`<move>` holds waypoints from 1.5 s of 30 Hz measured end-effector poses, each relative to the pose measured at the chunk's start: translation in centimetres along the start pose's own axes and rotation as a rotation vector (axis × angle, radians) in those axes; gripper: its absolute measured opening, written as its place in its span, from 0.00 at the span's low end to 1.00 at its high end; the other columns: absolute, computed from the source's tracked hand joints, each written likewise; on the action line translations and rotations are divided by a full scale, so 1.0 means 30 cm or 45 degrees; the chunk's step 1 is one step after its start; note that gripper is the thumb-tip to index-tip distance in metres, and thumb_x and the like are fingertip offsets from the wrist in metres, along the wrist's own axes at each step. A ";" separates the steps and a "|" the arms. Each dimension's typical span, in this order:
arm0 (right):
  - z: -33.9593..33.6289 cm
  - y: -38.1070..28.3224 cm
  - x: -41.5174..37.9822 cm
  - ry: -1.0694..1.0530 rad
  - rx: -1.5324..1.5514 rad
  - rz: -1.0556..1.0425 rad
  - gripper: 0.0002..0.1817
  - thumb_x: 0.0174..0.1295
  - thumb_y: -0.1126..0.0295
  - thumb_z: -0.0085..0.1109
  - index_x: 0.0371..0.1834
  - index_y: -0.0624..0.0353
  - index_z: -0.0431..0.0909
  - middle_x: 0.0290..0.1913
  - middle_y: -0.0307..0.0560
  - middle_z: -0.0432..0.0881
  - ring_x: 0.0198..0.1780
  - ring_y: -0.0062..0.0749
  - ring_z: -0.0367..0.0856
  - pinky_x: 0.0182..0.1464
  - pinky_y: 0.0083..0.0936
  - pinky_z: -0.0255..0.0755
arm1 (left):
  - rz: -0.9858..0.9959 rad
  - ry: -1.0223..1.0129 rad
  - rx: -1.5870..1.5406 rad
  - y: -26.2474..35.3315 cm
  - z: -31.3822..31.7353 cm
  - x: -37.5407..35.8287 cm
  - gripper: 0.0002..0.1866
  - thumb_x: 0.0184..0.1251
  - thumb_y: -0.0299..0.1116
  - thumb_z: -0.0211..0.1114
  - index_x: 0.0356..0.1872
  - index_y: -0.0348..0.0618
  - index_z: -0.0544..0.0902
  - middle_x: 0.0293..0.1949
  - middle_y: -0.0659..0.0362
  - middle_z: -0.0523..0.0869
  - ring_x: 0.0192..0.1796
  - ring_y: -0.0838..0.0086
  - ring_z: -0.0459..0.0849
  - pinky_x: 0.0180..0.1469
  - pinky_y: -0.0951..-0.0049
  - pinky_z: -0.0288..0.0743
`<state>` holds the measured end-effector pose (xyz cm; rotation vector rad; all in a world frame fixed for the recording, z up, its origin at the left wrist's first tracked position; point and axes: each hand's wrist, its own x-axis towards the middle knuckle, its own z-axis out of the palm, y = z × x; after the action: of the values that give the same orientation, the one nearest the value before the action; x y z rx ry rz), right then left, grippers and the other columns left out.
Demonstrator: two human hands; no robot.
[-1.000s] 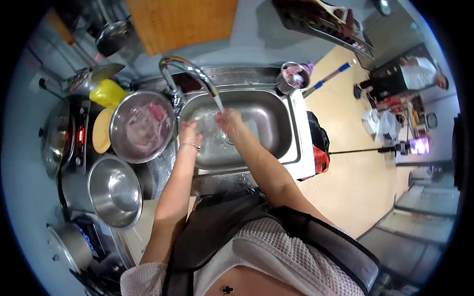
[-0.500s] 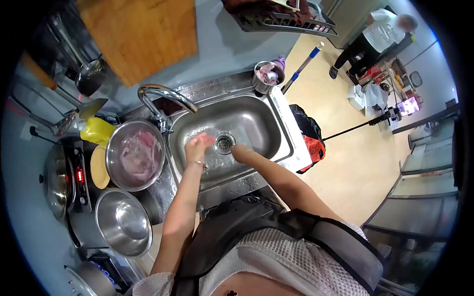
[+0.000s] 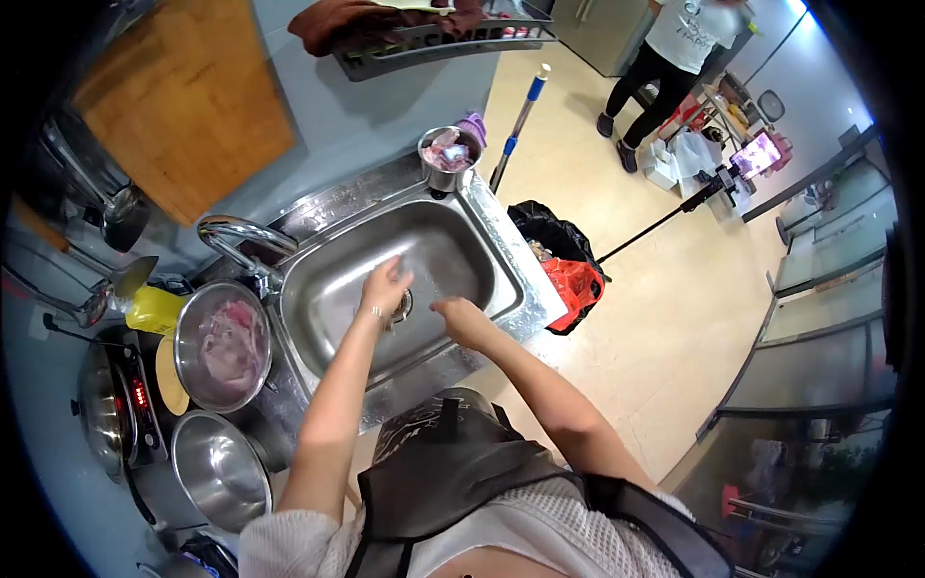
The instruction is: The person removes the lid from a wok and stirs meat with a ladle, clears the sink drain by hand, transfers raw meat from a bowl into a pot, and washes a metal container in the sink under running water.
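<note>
Closest to the camera, both forearms reach out over the front edge of the sink (image 3: pixel 487 252), so any drips fall into the basin and not on the counter. Left hand (image 3: pixel 385 286) hangs over the drain (image 3: pixel 403 304) with fingers loosely spread, holding nothing as far as I can see; right hand (image 3: pixel 461 318) sits lower near the front wall of the basin, fingers relaxed and a bit curled, also empty. They're apart, not pressed together. Just left of the basin sits a steel bowl of pinkish raw meat (image 3: pixel 224 347), parked within easy reach of the faucet (image 3: pixel 236 236), whose spout is swung off to the left side. An empty steel bowl (image 3: pixel 222 469) waits nearer the body. Farther back, a small steel pot (image 3: pixel 447 157) sits on the sink's far corner, and a trash bag (image 3: pixel 559 265) stands on the floor right beside the counter, handy for scraps.
</note>
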<state>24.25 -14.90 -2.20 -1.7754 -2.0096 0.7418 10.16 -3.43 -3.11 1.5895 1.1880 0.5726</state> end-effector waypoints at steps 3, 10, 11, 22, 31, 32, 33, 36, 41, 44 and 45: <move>-0.077 -0.048 -0.242 0.301 0.186 -0.028 0.22 0.43 0.85 0.40 0.45 0.65 0.71 0.43 0.61 0.74 0.46 0.51 0.73 0.49 0.34 0.67 | -0.123 0.060 -0.503 0.055 0.104 0.220 0.32 0.56 0.39 0.61 0.58 0.34 0.62 0.50 0.48 0.74 0.51 0.66 0.75 0.50 0.73 0.69; -0.238 -0.006 -0.774 0.574 0.490 0.926 0.13 0.52 0.84 0.44 0.40 0.67 0.74 0.35 0.50 0.79 0.35 0.31 0.79 0.37 0.22 0.72 | -0.632 -0.097 -1.158 0.169 0.251 0.730 0.35 0.57 0.41 0.58 0.63 0.50 0.52 0.63 0.45 0.52 0.63 0.51 0.57 0.55 0.52 0.66; -0.187 0.057 -0.848 0.622 0.617 1.032 0.12 0.52 0.84 0.45 0.40 0.68 0.74 0.34 0.49 0.79 0.35 0.28 0.79 0.37 0.20 0.72 | -0.619 -0.095 -1.152 0.178 0.269 0.768 0.33 0.58 0.40 0.57 0.63 0.51 0.53 0.63 0.47 0.53 0.62 0.52 0.58 0.53 0.50 0.67; -0.329 -0.030 -0.682 0.752 0.755 1.002 0.10 0.57 0.81 0.44 0.38 0.68 0.75 0.34 0.44 0.78 0.38 0.24 0.76 0.42 0.19 0.69 | -0.158 -0.124 -1.017 0.341 0.266 0.427 0.27 0.54 0.17 0.39 0.58 0.48 0.56 0.52 0.45 0.66 0.44 0.50 0.77 0.29 0.54 0.81; -0.598 -0.068 -0.185 0.845 -0.005 0.318 0.30 0.46 0.71 0.61 0.54 0.67 0.62 0.56 0.60 0.63 0.58 0.49 0.62 0.57 0.33 0.60 | -0.225 -0.419 -1.020 0.561 0.320 -0.018 0.34 0.44 0.13 0.38 0.59 0.44 0.56 0.52 0.51 0.68 0.49 0.63 0.76 0.38 0.69 0.81; -0.582 -0.047 -0.143 0.838 -0.114 0.376 0.36 0.44 0.66 0.63 0.56 0.70 0.57 0.56 0.64 0.60 0.59 0.53 0.60 0.58 0.35 0.58 | -0.220 -0.417 -1.019 0.543 0.340 -0.034 0.34 0.44 0.13 0.38 0.59 0.44 0.56 0.52 0.51 0.68 0.49 0.63 0.76 0.38 0.69 0.81; -0.569 -0.033 -0.106 0.848 -0.056 0.417 0.40 0.44 0.63 0.63 0.57 0.71 0.54 0.54 0.67 0.59 0.57 0.57 0.59 0.57 0.37 0.58 | -0.083 -0.357 -1.017 0.505 0.368 -0.042 0.33 0.46 0.12 0.39 0.60 0.43 0.57 0.54 0.52 0.68 0.51 0.64 0.74 0.45 0.70 0.76; -0.483 -0.028 -0.017 0.863 0.156 0.709 0.39 0.42 0.58 0.62 0.55 0.68 0.57 0.50 0.69 0.61 0.52 0.60 0.62 0.55 0.38 0.59 | 0.076 -0.169 -0.987 0.475 0.365 -0.086 0.32 0.48 0.11 0.41 0.60 0.41 0.61 0.55 0.54 0.69 0.56 0.69 0.69 0.58 0.73 0.61; -0.282 -0.025 0.127 1.138 0.848 0.440 0.31 0.45 0.63 0.57 0.53 0.60 0.60 0.48 0.62 0.61 0.49 0.56 0.65 0.51 0.39 0.62 | 0.414 0.120 0.283 0.524 0.186 -0.136 0.32 0.47 0.17 0.46 0.57 0.58 0.67 0.47 0.40 0.73 0.42 0.54 0.78 0.49 0.69 0.68; -0.212 -0.121 0.222 1.159 1.652 0.384 0.25 0.52 0.68 0.54 0.54 0.58 0.60 0.49 0.52 0.65 0.51 0.40 0.67 0.52 0.30 0.63 | 0.561 0.184 0.864 0.525 0.104 -0.153 0.33 0.49 0.18 0.48 0.57 0.65 0.67 0.51 0.30 0.64 0.39 0.46 0.76 0.44 0.64 0.71; -0.202 -0.150 0.252 1.108 2.107 0.188 0.23 0.54 0.69 0.53 0.54 0.57 0.59 0.50 0.50 0.66 0.51 0.37 0.68 0.52 0.29 0.64 | 0.585 0.237 1.125 0.529 0.078 -0.148 0.34 0.49 0.18 0.48 0.57 0.69 0.66 0.53 0.25 0.57 0.39 0.43 0.75 0.42 0.62 0.72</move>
<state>23.07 -6.88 4.75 -0.8311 -0.2724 0.9370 16.79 -8.23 11.38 2.6509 1.3009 0.5139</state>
